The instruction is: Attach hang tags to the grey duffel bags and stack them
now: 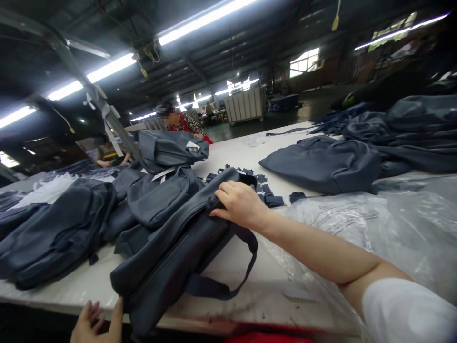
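A dark blue-grey backpack [171,257] lies tilted across the front of the white table, its long zipper facing me and a strap loop hanging on the right. My right hand [237,205] grips its upper end beside the zipper, fingers curled over the edge. Low at the left, my left hand [100,324] has its thumb and fingers apart, close to the backpack's lower end; whether the thumb touches the fabric I cannot tell.
Several similar backpacks [57,233] are heaped on the left, and more dark bags [324,162] lie on the right. Clear plastic bags [357,219] cover the right front of the table [264,286]. Strap pieces [267,190] lie mid-table. A co-worker [182,124] is across the table.
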`<state>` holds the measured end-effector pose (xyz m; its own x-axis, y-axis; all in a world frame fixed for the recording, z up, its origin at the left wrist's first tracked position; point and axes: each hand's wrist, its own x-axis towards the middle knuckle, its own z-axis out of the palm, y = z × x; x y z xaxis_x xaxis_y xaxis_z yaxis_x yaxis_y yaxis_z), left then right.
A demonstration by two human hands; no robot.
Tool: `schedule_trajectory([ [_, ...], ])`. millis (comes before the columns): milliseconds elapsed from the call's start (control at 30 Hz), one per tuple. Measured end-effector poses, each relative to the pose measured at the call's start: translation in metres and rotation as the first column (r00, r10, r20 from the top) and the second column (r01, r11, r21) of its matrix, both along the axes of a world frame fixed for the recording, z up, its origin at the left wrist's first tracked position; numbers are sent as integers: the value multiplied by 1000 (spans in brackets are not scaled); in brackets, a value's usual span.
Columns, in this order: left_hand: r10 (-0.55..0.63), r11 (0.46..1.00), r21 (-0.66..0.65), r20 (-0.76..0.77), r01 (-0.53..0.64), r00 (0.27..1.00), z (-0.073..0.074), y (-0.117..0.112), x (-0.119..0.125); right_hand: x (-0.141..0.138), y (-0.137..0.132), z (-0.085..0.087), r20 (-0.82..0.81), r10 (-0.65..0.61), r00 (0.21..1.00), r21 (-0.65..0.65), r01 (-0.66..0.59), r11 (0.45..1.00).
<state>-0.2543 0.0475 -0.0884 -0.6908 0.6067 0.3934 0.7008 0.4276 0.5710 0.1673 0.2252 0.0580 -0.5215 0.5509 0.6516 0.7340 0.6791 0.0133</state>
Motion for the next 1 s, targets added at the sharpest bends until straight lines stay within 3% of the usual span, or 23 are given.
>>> schedule_trajectory([
  [67, -155, 986, 59, -45, 158, 987, 25, 14, 22, 0, 3, 1, -2, -15, 1000, -10, 15, 1000],
  [133, -300, 952, 25, -142, 306, 943, 50, 33, 39, 1, 0, 3, -15, -17, 1000, -13, 17, 1000],
  [167, -333, 940, 24, -163, 341, 929, 61, 42, 46, 0, -4, 5, -38, -16, 999, 4, 16, 1000],
  [233, -283, 959, -50, -122, 279, 951, 81, 55, 57, -3, -22, 10, -130, 34, 991, 91, -22, 996],
  [300, -250, 964, -110, -63, 242, 966, 100, 59, 72, -10, -46, 15, -187, 213, 959, 177, -181, 968],
  [367, -318, 946, -74, -29, 316, 948, 116, 55, 96, -19, -69, 18, -129, 423, 897, 163, -402, 901],
  [433, -416, 909, -10, -29, 416, 909, 130, 47, 122, -29, -82, 19, -29, 510, 860, 70, -507, 859],
  [467, -463, 886, 13, -13, 463, 886, 135, 43, 133, -34, -85, 19, 16, 496, 868, 25, -496, 868],
  [533, -505, 863, 34, 35, 504, 862, 137, 40, 143, -40, -86, 18, 116, 430, 896, -75, -423, 903],
  [600, -451, 892, 38, 65, 450, 890, 130, 41, 136, -40, -89, 17, 285, 441, 851, -240, -382, 892],
  [733, -275, 961, 51, 157, 271, 948, 103, 52, 102, -33, -106, 7, 540, 639, 548, -576, -314, 755],
  [800, -291, 957, 50, 207, 287, 934, 95, 54, 94, -34, -112, 0, 551, 677, 489, -629, -290, 721],
  [867, -312, 950, 45, 193, 309, 930, 95, 52, 96, -40, -108, -5, 508, 659, 554, -601, -320, 732],
  [1000, -307, 951, 19, 128, 307, 943, 101, 40, 109, -63, -82, -4, 306, 449, 840, -383, -323, 866],
])
